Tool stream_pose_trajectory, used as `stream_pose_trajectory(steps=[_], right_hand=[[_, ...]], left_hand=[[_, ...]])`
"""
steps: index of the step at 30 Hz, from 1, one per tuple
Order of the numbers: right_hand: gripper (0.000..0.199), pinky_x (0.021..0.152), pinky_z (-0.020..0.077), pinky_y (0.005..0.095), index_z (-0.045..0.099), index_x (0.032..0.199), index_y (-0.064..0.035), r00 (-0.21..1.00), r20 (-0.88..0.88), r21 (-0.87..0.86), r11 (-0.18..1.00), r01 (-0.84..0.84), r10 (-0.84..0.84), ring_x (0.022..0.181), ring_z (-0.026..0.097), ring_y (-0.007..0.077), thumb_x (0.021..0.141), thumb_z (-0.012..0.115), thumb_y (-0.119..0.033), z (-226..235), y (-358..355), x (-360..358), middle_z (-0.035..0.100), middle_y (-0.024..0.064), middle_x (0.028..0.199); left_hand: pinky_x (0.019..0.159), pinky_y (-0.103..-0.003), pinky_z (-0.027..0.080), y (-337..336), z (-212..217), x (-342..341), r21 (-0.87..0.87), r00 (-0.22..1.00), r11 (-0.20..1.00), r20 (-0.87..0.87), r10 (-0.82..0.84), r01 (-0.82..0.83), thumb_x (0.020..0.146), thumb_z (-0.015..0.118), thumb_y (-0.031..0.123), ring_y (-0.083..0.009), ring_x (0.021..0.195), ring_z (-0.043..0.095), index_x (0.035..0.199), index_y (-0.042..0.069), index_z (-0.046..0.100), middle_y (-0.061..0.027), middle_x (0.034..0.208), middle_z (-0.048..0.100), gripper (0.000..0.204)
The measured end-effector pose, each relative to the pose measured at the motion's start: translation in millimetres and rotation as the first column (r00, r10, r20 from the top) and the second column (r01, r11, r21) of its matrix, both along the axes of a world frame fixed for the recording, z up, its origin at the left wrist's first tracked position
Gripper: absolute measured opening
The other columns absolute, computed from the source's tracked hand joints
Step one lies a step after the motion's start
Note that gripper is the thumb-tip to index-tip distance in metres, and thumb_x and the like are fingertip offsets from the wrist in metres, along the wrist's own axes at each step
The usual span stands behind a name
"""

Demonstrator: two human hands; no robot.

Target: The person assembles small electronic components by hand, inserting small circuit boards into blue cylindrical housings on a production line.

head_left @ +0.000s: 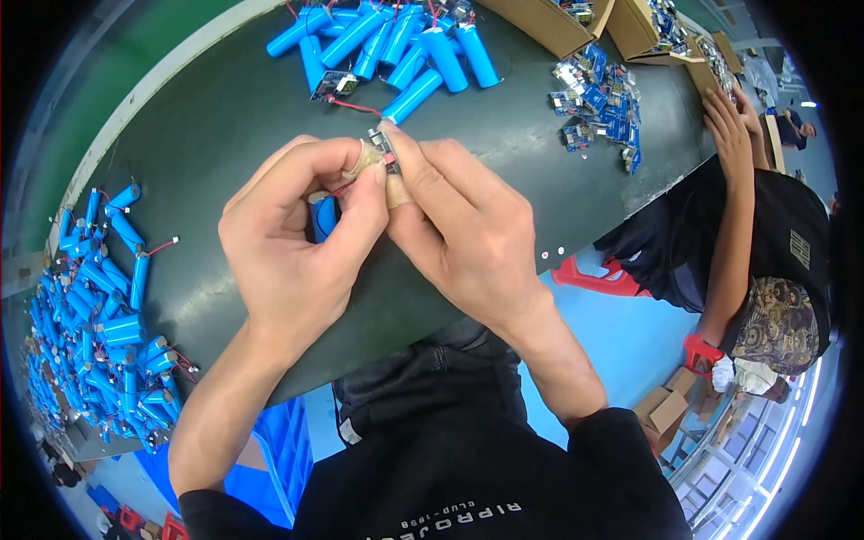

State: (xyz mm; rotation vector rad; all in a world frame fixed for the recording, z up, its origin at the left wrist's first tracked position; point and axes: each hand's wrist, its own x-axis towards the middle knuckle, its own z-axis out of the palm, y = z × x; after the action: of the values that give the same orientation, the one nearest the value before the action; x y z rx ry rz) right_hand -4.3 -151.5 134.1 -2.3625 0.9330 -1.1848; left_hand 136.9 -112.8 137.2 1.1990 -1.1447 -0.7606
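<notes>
Both hands meet above the dark green tabletop [486, 126]. My left hand [292, 220] is closed, with a blue cylindrical battery [324, 219] partly showing inside its curled fingers. A red wire runs from that battery toward my fingertips. Closed in a pinch, my right hand [472, 220] grips a small circuit board [382, 144] seen edge-on. The tips of both hands press together at the board, where a small pale connector shows; whether it sits in the socket is hidden. Tan finger covers wrap some fingertips.
Blue batteries wired to boards [409, 54] lie just beyond my hands. A large heap of blue batteries [99, 333] covers the left side. Loose blue circuit boards [598, 103] lie at right, near cardboard boxes [540, 22]. A co-worker's hand [727, 126] reaches into a box.
</notes>
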Motion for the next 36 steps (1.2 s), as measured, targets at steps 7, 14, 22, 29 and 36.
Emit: stream_pose_trajectory(steps=[7, 14, 22, 29, 36], right_hand=[[0.035, 0.058, 0.0498, 0.0294, 0.066, 0.116, 0.0024, 0.995, 0.101, 0.041, 0.999, 0.018, -0.022, 0.066, 0.061, 0.0201, 0.081, 0.067, 0.003, 0, 0, 0, 0.063, 0.0104, 0.086], [0.039, 0.058, 0.0494, 0.0303, 0.065, 0.117, 0.0018, 0.999, 0.04, 0.004, 1.0, 0.016, -0.016, 0.065, 0.061, 0.0206, 0.079, 0.068, 0.004, 1, -1, -1, 0.063, 0.0097, 0.087], [0.041, 0.059, 0.0496, 0.0303, 0.064, 0.119, 0.0035, 1.0, 0.004, 0.0, 1.0, -0.008, 0.008, 0.066, 0.061, 0.0212, 0.077, 0.068, 0.004, 1, 1, 0, 0.062, 0.0105, 0.087], [0.038, 0.058, 0.0489, 0.0286, 0.065, 0.118, 0.0029, 0.993, 0.117, 0.006, 1.0, 0.02, -0.02, 0.066, 0.06, 0.0189, 0.08, 0.067, 0.004, 4, 0, 0, 0.063, 0.0109, 0.087], [0.036, 0.059, 0.0492, 0.0284, 0.066, 0.116, 0.0041, 0.991, 0.134, -0.001, 1.0, 0.004, -0.004, 0.067, 0.061, 0.0198, 0.081, 0.068, 0.004, 6, -1, 0, 0.064, 0.0119, 0.089]], left_hand=[[0.065, -0.021, 0.048, -1, 1, 1, -0.06, 0.999, 0.998, 0.045, -0.025, 0.027, 0.081, 0.07, -0.008, -0.009, 0.073, 0.059, 0.093, -0.007, 0.065, -0.0062, 0.083, 0.063, 0.013], [0.063, -0.021, 0.048, -1, 0, 0, -0.075, 0.988, 0.997, 0.152, 0.022, -0.01, 0.079, 0.07, -0.007, -0.009, 0.069, 0.059, 0.091, -0.006, 0.066, -0.0058, 0.077, 0.063, 0.012], [0.063, -0.022, 0.047, 1, 0, 1, -0.056, 0.997, 0.998, 0.079, 0.012, -0.008, 0.079, 0.07, -0.007, -0.0101, 0.069, 0.059, 0.092, -0.006, 0.066, -0.0082, 0.081, 0.065, 0.013], [0.063, -0.023, 0.047, -2, 0, 2, -0.198, 0.986, 0.98, 0.166, 0.022, 0.012, 0.078, 0.072, -0.008, -0.0126, 0.07, 0.058, 0.093, -0.006, 0.065, -0.0099, 0.083, 0.066, 0.017], [0.061, -0.024, 0.047, -2, -1, 3, -0.222, 0.983, 0.975, 0.181, 0.025, 0.016, 0.078, 0.073, -0.007, -0.0125, 0.069, 0.059, 0.093, -0.005, 0.065, -0.0104, 0.082, 0.067, 0.017]])
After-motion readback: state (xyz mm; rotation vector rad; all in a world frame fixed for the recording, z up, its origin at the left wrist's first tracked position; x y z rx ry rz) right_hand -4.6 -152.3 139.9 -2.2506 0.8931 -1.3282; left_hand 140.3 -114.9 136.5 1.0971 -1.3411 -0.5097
